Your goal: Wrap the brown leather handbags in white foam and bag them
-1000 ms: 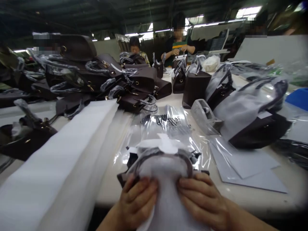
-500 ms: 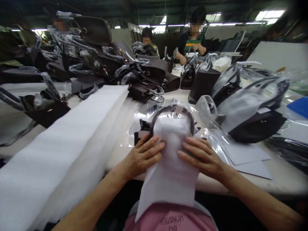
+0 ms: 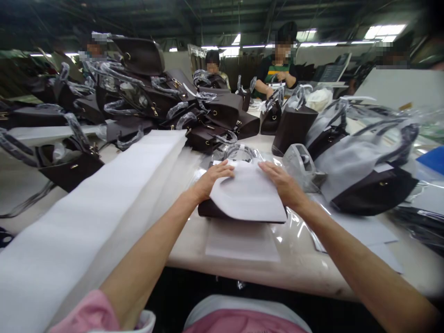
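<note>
A dark brown handbag lies flat on the white table in front of me, on a clear plastic bag. A white sheet covers the handbag's top. My left hand lies flat on the sheet's far left corner, fingers stretched out. My right hand presses flat on the sheet's far right edge, fingers also extended. The bag's plastic-wrapped handle lies just beyond my fingers.
A long stack of white foam sheets runs along my left. Several brown handbags pile up behind. A tape dispenser and a wrapped handbag sit to the right. Other people work at the far end.
The handbag has gone from held upright near my chest to lying flat on the table farther out. Both hands moved forward with it and now press the white sheet down.
</note>
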Action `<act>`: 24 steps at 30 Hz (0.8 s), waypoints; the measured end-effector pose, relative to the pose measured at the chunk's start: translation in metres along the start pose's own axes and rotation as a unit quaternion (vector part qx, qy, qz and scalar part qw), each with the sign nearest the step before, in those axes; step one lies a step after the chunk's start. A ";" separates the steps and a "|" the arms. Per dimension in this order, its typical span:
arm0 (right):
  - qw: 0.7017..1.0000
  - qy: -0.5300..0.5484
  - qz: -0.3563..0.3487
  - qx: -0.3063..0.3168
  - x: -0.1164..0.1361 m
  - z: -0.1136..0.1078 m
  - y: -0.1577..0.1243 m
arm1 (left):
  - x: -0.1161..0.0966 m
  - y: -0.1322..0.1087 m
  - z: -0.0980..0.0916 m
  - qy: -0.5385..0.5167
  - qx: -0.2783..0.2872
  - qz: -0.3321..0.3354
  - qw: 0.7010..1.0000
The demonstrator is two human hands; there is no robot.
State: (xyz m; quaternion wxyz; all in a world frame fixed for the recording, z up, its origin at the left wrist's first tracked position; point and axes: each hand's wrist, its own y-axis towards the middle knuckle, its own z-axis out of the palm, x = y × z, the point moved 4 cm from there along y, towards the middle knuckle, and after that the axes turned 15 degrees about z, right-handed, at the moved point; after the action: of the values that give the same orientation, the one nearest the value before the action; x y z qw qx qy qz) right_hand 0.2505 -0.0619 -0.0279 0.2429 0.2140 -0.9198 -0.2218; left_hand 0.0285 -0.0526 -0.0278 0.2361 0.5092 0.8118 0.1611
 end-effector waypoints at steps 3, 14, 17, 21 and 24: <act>0.994 0.007 0.035 -0.102 -0.003 -0.015 -0.027 | 0.022 0.009 0.006 -0.043 -0.003 -0.016 0.999; 0.990 -0.074 -0.112 -0.046 0.044 0.011 -0.138 | 0.035 0.009 0.011 -0.136 0.008 -0.083 0.987; 0.997 -0.004 -0.061 -0.053 0.033 0.008 -0.105 | 0.038 0.009 0.015 -0.109 -0.005 -0.109 0.988; 0.999 0.018 -0.043 -0.015 0.024 0.007 -0.085 | 0.022 -0.004 0.007 -0.042 -0.053 -0.174 0.982; 0.999 0.015 -0.025 -0.039 0.022 0.010 -0.087 | -0.014 -0.027 0.002 -0.051 -0.039 -0.165 0.984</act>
State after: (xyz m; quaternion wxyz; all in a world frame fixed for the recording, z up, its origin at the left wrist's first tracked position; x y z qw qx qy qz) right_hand 0.2524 -0.1403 -0.0722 0.2593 0.2309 -0.9008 -0.2607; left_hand 0.0141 -0.0770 -0.0402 0.3201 0.3657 0.8649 0.1256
